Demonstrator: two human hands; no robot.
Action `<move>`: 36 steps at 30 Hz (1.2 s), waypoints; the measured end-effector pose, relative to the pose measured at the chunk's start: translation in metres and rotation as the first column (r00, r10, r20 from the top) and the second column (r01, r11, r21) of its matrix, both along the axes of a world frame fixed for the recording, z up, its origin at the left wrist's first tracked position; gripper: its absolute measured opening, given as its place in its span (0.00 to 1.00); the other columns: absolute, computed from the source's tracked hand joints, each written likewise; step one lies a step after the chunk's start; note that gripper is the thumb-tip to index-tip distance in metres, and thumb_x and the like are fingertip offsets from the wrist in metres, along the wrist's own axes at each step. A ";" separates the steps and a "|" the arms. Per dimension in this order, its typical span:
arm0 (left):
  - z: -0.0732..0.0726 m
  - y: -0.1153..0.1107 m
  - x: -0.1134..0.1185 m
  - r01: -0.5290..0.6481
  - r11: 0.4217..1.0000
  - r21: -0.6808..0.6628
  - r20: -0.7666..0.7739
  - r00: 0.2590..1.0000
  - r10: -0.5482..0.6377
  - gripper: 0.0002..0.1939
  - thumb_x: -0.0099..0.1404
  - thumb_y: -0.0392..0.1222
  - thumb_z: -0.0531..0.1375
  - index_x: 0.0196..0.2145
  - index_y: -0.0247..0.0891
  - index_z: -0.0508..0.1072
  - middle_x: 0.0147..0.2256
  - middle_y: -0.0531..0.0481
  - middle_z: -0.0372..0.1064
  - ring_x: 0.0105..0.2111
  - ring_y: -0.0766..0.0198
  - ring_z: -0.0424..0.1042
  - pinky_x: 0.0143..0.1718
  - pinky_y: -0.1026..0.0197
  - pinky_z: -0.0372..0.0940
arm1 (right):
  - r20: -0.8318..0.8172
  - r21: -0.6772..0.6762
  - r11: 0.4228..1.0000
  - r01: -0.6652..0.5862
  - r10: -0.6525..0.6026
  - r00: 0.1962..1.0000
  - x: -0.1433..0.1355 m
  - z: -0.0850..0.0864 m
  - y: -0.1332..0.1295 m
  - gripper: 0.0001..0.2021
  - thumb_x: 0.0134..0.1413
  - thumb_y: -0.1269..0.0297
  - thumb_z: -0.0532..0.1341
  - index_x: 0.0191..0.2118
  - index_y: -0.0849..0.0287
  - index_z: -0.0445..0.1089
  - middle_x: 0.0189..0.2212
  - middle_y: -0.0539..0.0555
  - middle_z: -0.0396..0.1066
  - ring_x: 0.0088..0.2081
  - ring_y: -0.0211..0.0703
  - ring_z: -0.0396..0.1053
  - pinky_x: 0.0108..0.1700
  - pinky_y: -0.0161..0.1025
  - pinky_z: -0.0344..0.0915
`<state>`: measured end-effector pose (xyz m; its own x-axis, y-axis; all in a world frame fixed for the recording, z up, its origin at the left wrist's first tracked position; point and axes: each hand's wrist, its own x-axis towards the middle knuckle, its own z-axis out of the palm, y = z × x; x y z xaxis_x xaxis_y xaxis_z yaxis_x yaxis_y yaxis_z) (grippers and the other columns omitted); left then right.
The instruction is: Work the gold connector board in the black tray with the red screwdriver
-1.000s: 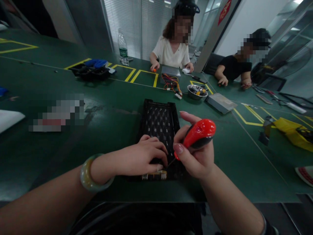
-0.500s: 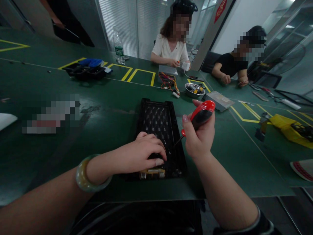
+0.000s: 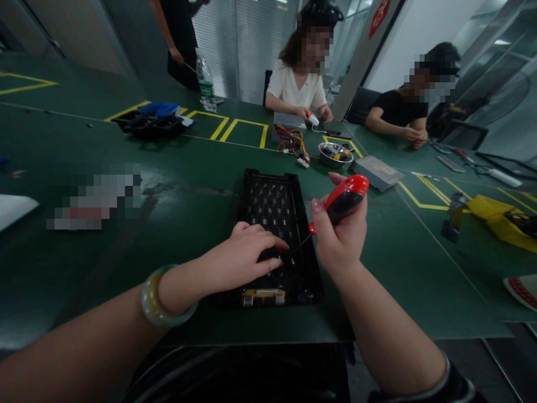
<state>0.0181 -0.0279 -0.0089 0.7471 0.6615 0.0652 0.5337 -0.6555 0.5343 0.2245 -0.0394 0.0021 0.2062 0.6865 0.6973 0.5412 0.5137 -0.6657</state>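
A long black plastic housing (image 3: 272,201) lies on the green table in front of me. Rows of small pale pieces line its inside, and a yellowish circuit board (image 3: 263,296) sits at its near end. My left hand (image 3: 241,252) rests over the housing's left side, thumb and index finger apart above its inside; the other fingertips are partly hidden. In my right hand (image 3: 342,240) is a screwdriver (image 3: 346,198) with a red and black handle. Its thin shaft slants down and left into the housing, close to my left fingertips. The exact tip is too dark to make out.
Beyond the housing stand a metal bowl (image 3: 335,155) of small parts, a grey box with coloured wires (image 3: 291,140) and a flat grey case (image 3: 377,172). A black tray with blue items (image 3: 157,118) and a bottle (image 3: 205,84) are farther left. Several people work across the table.
My left hand's thumb and index finger have shifted slightly up the housing and spread. The screwdriver stays in my right hand. Across the table, the standing person appears farther right.
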 end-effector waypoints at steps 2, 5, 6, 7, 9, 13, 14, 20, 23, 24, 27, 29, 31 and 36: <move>0.000 0.000 0.001 0.003 1.000 0.002 0.001 1.000 -0.003 0.15 0.70 0.48 0.62 0.54 0.48 0.75 0.50 0.55 0.77 0.53 0.56 0.70 0.54 0.51 0.49 | -0.044 0.031 0.999 -0.021 0.023 0.999 -0.003 0.002 -0.003 0.25 0.59 0.54 0.63 0.60 0.49 0.60 0.34 0.50 0.69 0.30 0.41 0.69 0.38 0.47 0.71; 0.001 0.000 0.001 0.020 1.000 0.008 0.000 1.000 -0.020 0.14 0.71 0.50 0.62 0.52 0.49 0.76 0.49 0.54 0.78 0.52 0.56 0.70 0.53 0.51 0.49 | -0.086 0.088 0.993 -0.074 0.082 0.993 -0.008 0.006 -0.008 0.23 0.60 0.55 0.62 0.59 0.48 0.60 0.30 0.48 0.67 0.27 0.39 0.67 0.36 0.46 0.71; 0.001 0.000 0.002 0.026 1.000 0.012 0.002 1.000 -0.026 0.14 0.71 0.51 0.62 0.51 0.49 0.77 0.48 0.54 0.78 0.51 0.56 0.70 0.53 0.51 0.49 | -0.095 0.107 0.989 -0.097 0.107 0.990 -0.010 0.007 -0.009 0.22 0.61 0.56 0.62 0.59 0.48 0.60 0.29 0.48 0.66 0.26 0.39 0.66 0.36 0.46 0.71; 0.002 0.001 0.002 0.031 0.999 0.015 0.005 1.000 -0.031 0.13 0.71 0.51 0.61 0.50 0.49 0.78 0.47 0.54 0.78 0.51 0.56 0.71 0.52 0.51 0.49 | -0.104 0.129 0.984 -0.122 0.136 0.985 -0.012 0.008 -0.010 0.21 0.61 0.57 0.61 0.59 0.48 0.61 0.28 0.47 0.66 0.25 0.38 0.65 0.35 0.45 0.71; 0.003 0.001 0.004 0.037 0.999 0.011 0.009 0.999 -0.037 0.12 0.70 0.51 0.62 0.48 0.49 0.79 0.46 0.54 0.79 0.49 0.57 0.71 0.51 0.51 0.49 | -0.132 0.174 0.970 -0.169 0.193 0.972 -0.014 0.010 -0.011 0.21 0.62 0.60 0.61 0.59 0.48 0.61 0.26 0.46 0.64 0.23 0.37 0.63 0.31 0.42 0.69; 0.007 0.001 0.006 0.022 0.999 -0.029 0.009 1.000 -0.021 0.07 0.68 0.46 0.64 0.43 0.48 0.80 0.42 0.56 0.79 0.47 0.58 0.72 0.51 0.52 0.48 | -0.185 0.248 0.947 -0.203 0.252 0.950 -0.017 0.013 -0.013 0.20 0.60 0.63 0.62 0.57 0.48 0.64 0.25 0.45 0.65 0.22 0.35 0.61 0.26 0.39 0.63; 0.008 0.000 0.006 0.019 0.999 -0.044 0.011 1.000 -0.018 0.06 0.68 0.44 0.64 0.43 0.47 0.80 0.42 0.56 0.79 0.46 0.58 0.73 0.51 0.52 0.49 | -0.189 0.252 0.947 -0.201 0.252 0.949 -0.017 0.014 -0.014 0.19 0.60 0.63 0.62 0.57 0.48 0.64 0.26 0.45 0.65 0.22 0.35 0.61 0.26 0.39 0.63; 0.012 -0.002 0.002 0.040 0.987 -0.154 0.054 0.998 -0.032 0.06 0.70 0.44 0.62 0.43 0.47 0.80 0.42 0.58 0.79 0.45 0.62 0.73 0.54 0.55 0.49 | -0.263 0.314 0.944 -0.105 0.193 0.945 -0.017 0.025 -0.016 0.13 0.62 0.60 0.60 0.52 0.48 0.66 0.25 0.45 0.61 0.23 0.34 0.60 0.24 0.37 0.61; 0.012 -0.004 0.002 0.090 0.978 -0.190 0.054 0.995 -0.081 0.07 0.72 0.45 0.61 0.43 0.50 0.81 0.43 0.58 0.78 0.48 0.61 0.71 0.54 0.55 0.50 | -0.321 0.355 0.934 -0.045 0.167 0.932 -0.014 0.031 -0.013 0.10 0.63 0.60 0.59 0.49 0.48 0.67 0.25 0.46 0.58 0.21 0.32 0.57 0.21 0.35 0.56; 0.013 -0.005 0.003 0.094 0.977 -0.191 0.043 0.995 -0.087 0.07 0.71 0.45 0.62 0.42 0.52 0.81 0.44 0.58 0.77 0.49 0.61 0.70 0.54 0.55 0.50 | -0.331 0.360 0.933 -0.029 0.157 0.930 -0.013 0.032 -0.012 0.09 0.63 0.60 0.59 0.48 0.48 0.68 0.26 0.46 0.58 0.21 0.32 0.56 0.21 0.35 0.55; 0.014 -0.011 0.007 0.047 0.979 -0.196 -0.020 0.998 -0.052 0.07 0.69 0.47 0.63 0.39 0.57 0.83 0.47 0.56 0.72 0.53 0.56 0.65 0.56 0.51 0.49 | -0.328 0.371 0.929 0.012 0.119 0.937 -0.010 0.033 -0.008 0.08 0.64 0.58 0.58 0.47 0.48 0.67 0.30 0.47 0.61 0.21 0.31 0.54 0.21 0.35 0.55; 0.015 -0.014 0.010 -0.003 0.977 -0.212 -0.067 0.998 -0.011 0.07 0.69 0.47 0.63 0.38 0.57 0.83 0.48 0.54 0.70 0.54 0.53 0.63 0.56 0.48 0.49 | -0.296 0.367 0.930 0.035 0.081 0.952 -0.009 0.030 -0.006 0.10 0.65 0.54 0.56 0.48 0.48 0.65 0.33 0.49 0.62 0.21 0.31 0.55 0.22 0.35 0.55; 0.016 -0.017 0.012 -0.036 0.973 -0.230 -0.100 0.995 0.014 0.07 0.68 0.49 0.63 0.39 0.58 0.83 0.48 0.53 0.70 0.54 0.51 0.62 0.56 0.46 0.49 | -0.264 0.355 0.933 0.057 0.041 0.964 -0.010 0.027 -0.005 0.13 0.65 0.50 0.54 0.50 0.48 0.64 0.35 0.49 0.62 0.22 0.31 0.55 0.22 0.35 0.56; 0.018 -0.019 0.016 -0.046 0.964 -0.263 -0.129 0.992 0.013 0.06 0.66 0.52 0.64 0.37 0.59 0.84 0.48 0.53 0.69 0.54 0.49 0.61 0.58 0.41 0.49 | -0.294 0.331 0.944 0.012 0.091 0.951 -0.014 0.022 -0.008 0.12 0.64 0.52 0.56 0.49 0.48 0.63 0.33 0.49 0.60 0.22 0.33 0.56 0.25 0.38 0.61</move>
